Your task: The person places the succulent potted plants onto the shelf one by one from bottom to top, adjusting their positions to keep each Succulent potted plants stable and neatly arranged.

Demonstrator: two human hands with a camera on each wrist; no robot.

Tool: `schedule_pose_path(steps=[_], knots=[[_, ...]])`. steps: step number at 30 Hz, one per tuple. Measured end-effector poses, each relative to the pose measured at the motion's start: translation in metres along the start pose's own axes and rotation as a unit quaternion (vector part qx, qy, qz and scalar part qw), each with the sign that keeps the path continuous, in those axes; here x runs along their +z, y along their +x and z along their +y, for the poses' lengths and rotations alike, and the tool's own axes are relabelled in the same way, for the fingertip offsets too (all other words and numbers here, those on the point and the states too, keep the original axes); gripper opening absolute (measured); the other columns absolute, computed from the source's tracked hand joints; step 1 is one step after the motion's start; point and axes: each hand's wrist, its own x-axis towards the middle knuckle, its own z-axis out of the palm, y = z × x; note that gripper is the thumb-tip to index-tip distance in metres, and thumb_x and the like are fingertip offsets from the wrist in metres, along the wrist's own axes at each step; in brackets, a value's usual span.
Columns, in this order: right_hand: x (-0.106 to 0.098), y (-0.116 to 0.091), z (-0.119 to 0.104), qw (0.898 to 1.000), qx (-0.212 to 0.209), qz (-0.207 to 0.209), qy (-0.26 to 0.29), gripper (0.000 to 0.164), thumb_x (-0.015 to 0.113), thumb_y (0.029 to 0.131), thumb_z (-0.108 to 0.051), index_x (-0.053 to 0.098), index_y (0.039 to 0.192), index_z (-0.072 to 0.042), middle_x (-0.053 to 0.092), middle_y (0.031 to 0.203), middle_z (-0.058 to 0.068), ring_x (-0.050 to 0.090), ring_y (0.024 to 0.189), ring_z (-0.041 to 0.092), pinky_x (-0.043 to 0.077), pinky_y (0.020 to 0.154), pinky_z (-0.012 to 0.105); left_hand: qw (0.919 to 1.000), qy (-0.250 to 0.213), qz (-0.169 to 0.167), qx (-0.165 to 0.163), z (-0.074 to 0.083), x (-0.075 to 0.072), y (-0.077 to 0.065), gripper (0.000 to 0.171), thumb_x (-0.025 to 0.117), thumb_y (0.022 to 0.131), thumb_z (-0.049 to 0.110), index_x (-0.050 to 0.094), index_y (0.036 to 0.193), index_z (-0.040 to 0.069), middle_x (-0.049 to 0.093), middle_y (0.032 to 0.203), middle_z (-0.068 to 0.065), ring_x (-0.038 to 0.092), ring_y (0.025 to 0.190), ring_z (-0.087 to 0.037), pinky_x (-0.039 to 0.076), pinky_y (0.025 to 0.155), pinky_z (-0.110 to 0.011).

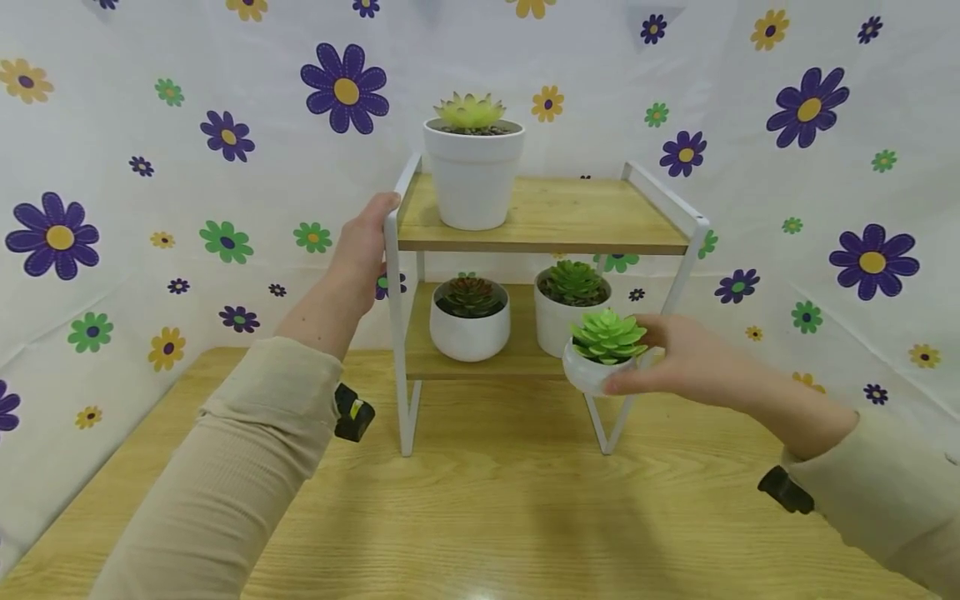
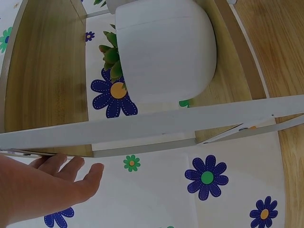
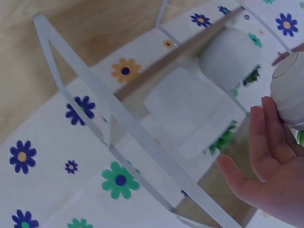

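My right hand [image 1: 678, 358] grips a small round white pot with a bright green succulent [image 1: 609, 335], in front of the shelf's lower right side. In the right wrist view the fingers [image 3: 273, 137] lie against this white pot [image 3: 287, 90], partly cut off at the edge. My left hand [image 1: 363, 246] touches the upper left side of a two-tier shelf with a white frame [image 1: 396, 333]. In the left wrist view that hand [image 2: 52, 183] has loosely bent fingers against the outside of the frame [image 2: 142, 124]; its thumb is hard to make out.
A tall white pot [image 1: 474, 179] with a yellow-green succulent stands on the top board's left. Below stand a rounded white pot [image 1: 470, 329] with a dark reddish succulent and another white pot [image 1: 553, 321] with a green one. The shelf stands on a wooden table [image 1: 480, 500] before flower-patterned cloth [image 1: 262, 183].
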Motion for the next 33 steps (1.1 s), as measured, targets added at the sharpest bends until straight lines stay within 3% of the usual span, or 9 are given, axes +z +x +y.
schedule_pose_path(steps=[4, 10, 14, 19, 25, 33], knots=[[-0.016, 0.000, -0.007, 1.000, 0.008, 0.014, -0.006, 0.069, 0.071, 0.077, -0.044, 0.047, 0.131, -0.007, 0.059, 0.124, 0.017, 0.055, 0.115, 0.033, 0.047, 0.091, 0.050, 1.0000, 0.006, 0.000, 0.007, -0.002, 0.000, 0.000, 0.055, 0.029, 0.094, 0.052, 0.038, 0.139, 0.022, 0.035, 0.146, 0.000, 0.030, 0.137, -0.024, 0.021, 0.115, -0.049], [-0.044, 0.007, -0.015, 0.998, 0.016, 0.040, 0.038, 0.065, 0.067, 0.083, -0.036, 0.043, 0.134, -0.005, 0.057, 0.126, 0.017, 0.057, 0.112, 0.030, 0.047, 0.090, 0.044, 1.0000, 0.002, -0.002, 0.010, -0.001, 0.001, -0.001, 0.056, 0.030, 0.094, 0.052, 0.038, 0.139, 0.021, 0.035, 0.146, 0.000, 0.029, 0.138, -0.023, 0.021, 0.115, -0.049], [-0.062, 0.014, -0.027, 0.994, 0.017, 0.065, 0.083, 0.064, 0.067, 0.084, -0.032, 0.041, 0.137, -0.007, 0.054, 0.130, 0.017, 0.053, 0.117, 0.031, 0.041, 0.098, 0.050, 1.0000, -0.003, 0.000, 0.006, 0.000, 0.001, -0.001, 0.056, 0.031, 0.093, 0.053, 0.039, 0.138, 0.020, 0.035, 0.145, 0.000, 0.030, 0.137, -0.023, 0.021, 0.115, -0.047], [-0.078, 0.028, -0.043, 0.993, 0.038, 0.093, 0.067, 0.069, 0.065, 0.084, -0.042, 0.041, 0.138, -0.008, 0.050, 0.134, 0.018, 0.047, 0.121, 0.032, 0.034, 0.103, 0.056, 1.0000, -0.009, 0.000, 0.002, -0.001, 0.001, -0.001, 0.056, 0.032, 0.093, 0.053, 0.039, 0.138, 0.020, 0.034, 0.146, 0.000, 0.029, 0.137, -0.023, 0.021, 0.115, -0.047], [-0.086, 0.048, -0.050, 0.988, 0.083, 0.112, 0.061, 0.079, 0.061, 0.083, -0.053, 0.038, 0.141, -0.006, 0.045, 0.139, 0.016, 0.038, 0.124, 0.031, 0.029, 0.105, 0.057, 1.0000, -0.008, -0.003, 0.002, -0.001, 0.000, -0.002, 0.055, 0.031, 0.094, 0.052, 0.039, 0.138, 0.021, 0.033, 0.147, 0.001, 0.027, 0.139, -0.024, 0.019, 0.115, -0.048], [-0.084, 0.072, -0.049, 0.983, 0.116, 0.124, 0.065, 0.075, 0.060, 0.083, -0.055, 0.043, 0.138, -0.008, 0.045, 0.138, 0.012, 0.037, 0.120, 0.026, 0.030, 0.106, 0.050, 0.9999, -0.002, -0.002, 0.012, -0.001, 0.000, -0.002, 0.055, 0.030, 0.094, 0.052, 0.040, 0.138, 0.020, 0.035, 0.146, 0.000, 0.027, 0.138, -0.022, 0.019, 0.115, -0.049]])
